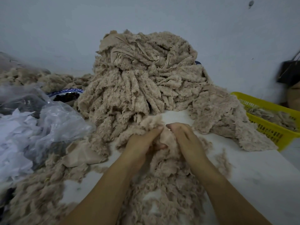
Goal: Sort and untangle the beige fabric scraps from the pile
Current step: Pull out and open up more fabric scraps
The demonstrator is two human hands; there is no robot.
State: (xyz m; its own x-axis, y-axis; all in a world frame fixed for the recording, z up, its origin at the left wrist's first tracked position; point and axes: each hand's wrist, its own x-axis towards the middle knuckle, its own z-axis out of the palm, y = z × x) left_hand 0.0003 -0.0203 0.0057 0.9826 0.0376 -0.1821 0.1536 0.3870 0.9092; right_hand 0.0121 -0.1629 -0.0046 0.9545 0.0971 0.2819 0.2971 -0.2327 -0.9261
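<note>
A tall pile of beige fleecy fabric scraps (142, 75) rises at the middle of the white table (253, 172), spilling toward me. Loose beige scraps (164, 179) lie spread under my forearms. My left hand (142, 143) and my right hand (183, 135) sit close together at the pile's front edge. Both grip one beige scrap (167, 135) bunched between them, with the fingers curled into the fabric. The fingertips of both hands are partly buried in the fleece.
A yellow plastic basket (267, 129) with beige scraps stands at the right edge. Clear plastic bags (48, 120) holding white and dark pieces fill the left. A blue-rimmed bowl (68, 93) of dark items sits behind them. A dark bag (289, 72) hangs on the wall at right.
</note>
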